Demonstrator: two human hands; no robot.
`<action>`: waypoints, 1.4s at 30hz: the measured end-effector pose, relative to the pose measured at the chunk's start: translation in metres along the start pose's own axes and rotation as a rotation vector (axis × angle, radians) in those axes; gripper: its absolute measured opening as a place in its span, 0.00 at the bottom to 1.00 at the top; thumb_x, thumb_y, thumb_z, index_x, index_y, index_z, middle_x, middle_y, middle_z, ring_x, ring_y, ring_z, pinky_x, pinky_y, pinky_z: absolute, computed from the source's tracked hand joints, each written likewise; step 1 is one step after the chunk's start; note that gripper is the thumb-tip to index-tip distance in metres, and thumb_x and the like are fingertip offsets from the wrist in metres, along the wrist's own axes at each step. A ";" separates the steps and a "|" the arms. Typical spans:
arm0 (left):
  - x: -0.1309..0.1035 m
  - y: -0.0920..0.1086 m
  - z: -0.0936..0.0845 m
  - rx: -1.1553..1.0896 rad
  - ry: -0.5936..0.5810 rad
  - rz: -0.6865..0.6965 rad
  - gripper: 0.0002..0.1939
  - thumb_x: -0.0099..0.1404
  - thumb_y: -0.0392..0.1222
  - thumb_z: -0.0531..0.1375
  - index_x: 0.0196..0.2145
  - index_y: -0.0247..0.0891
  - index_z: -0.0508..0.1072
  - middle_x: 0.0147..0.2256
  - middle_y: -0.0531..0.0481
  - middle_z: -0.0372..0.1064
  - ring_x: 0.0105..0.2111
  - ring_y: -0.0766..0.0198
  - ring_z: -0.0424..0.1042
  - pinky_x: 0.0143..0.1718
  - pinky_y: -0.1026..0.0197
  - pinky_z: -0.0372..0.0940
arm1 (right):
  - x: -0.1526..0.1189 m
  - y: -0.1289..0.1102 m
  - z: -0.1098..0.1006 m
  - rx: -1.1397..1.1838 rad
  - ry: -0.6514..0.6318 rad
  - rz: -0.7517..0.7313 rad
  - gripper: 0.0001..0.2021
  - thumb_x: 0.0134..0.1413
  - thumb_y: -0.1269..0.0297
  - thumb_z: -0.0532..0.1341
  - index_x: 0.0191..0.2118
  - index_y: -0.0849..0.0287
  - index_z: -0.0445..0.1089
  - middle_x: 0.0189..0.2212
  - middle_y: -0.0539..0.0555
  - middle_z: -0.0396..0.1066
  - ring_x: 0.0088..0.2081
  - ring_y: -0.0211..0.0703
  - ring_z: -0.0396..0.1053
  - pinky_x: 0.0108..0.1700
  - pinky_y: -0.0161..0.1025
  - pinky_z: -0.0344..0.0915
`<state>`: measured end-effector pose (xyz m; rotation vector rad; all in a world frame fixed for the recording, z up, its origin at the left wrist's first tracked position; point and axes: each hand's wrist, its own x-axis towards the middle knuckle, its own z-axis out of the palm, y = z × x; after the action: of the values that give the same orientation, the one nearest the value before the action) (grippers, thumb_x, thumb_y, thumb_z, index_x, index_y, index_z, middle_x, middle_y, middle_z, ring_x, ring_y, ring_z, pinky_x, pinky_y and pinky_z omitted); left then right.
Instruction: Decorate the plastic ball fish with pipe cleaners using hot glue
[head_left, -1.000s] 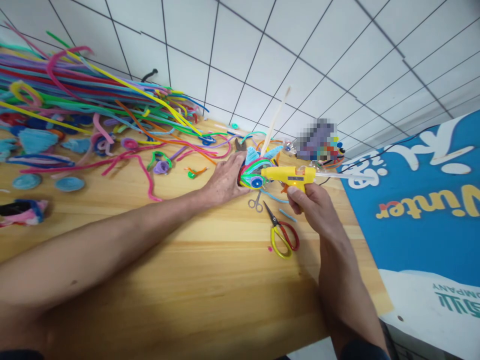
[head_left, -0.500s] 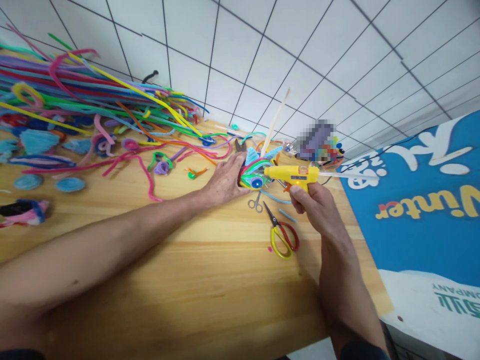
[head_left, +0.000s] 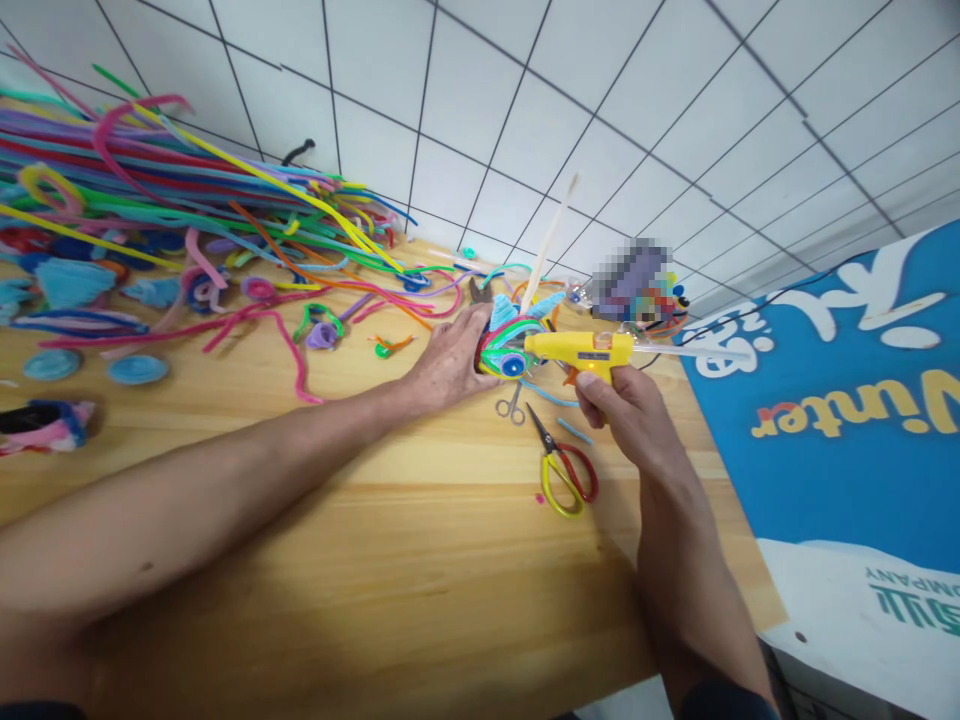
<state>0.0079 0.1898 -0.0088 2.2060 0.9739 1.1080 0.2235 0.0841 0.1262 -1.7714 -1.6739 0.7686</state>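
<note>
Right hand [head_left: 622, 410] grips the yellow glue gun [head_left: 581, 350] by its handle, barrel lying level, nozzle pointing left onto the coiled pipe-cleaner piece [head_left: 510, 350]. Left hand [head_left: 450, 360] (fingers curled round it) pins that piece on the wooden table [head_left: 420, 560], touching the nozzle.

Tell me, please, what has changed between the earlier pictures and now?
Little changed. The right hand drew the glue gun slightly away to the right half a second ago, then brought its nozzle back against the craft piece. The left hand stayed on the piece; both scissors lay unmoved.
</note>
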 end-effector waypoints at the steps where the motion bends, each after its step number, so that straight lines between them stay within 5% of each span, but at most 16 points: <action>1: 0.000 0.000 0.000 0.003 -0.001 -0.001 0.47 0.61 0.54 0.73 0.69 0.43 0.56 0.67 0.34 0.63 0.68 0.38 0.64 0.65 0.35 0.64 | 0.000 0.000 0.000 -0.009 -0.003 -0.002 0.20 0.60 0.45 0.62 0.27 0.56 0.68 0.17 0.47 0.63 0.20 0.36 0.59 0.24 0.36 0.56; 33: 0.000 -0.003 0.002 0.000 0.000 0.012 0.49 0.61 0.57 0.73 0.70 0.42 0.55 0.68 0.34 0.62 0.69 0.37 0.62 0.65 0.35 0.64 | 0.000 0.001 -0.002 -0.051 0.055 -0.007 0.19 0.60 0.45 0.62 0.30 0.56 0.70 0.17 0.46 0.64 0.20 0.37 0.60 0.24 0.36 0.56; 42: 0.000 -0.001 0.002 0.005 0.006 0.009 0.47 0.60 0.57 0.73 0.69 0.43 0.56 0.67 0.35 0.63 0.68 0.37 0.64 0.65 0.35 0.65 | 0.002 0.003 -0.007 0.026 -0.030 0.014 0.22 0.58 0.43 0.64 0.27 0.57 0.70 0.17 0.47 0.63 0.20 0.36 0.59 0.24 0.36 0.56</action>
<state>0.0089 0.1906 -0.0107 2.2146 0.9712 1.1181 0.2307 0.0862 0.1283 -1.7631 -1.6653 0.8234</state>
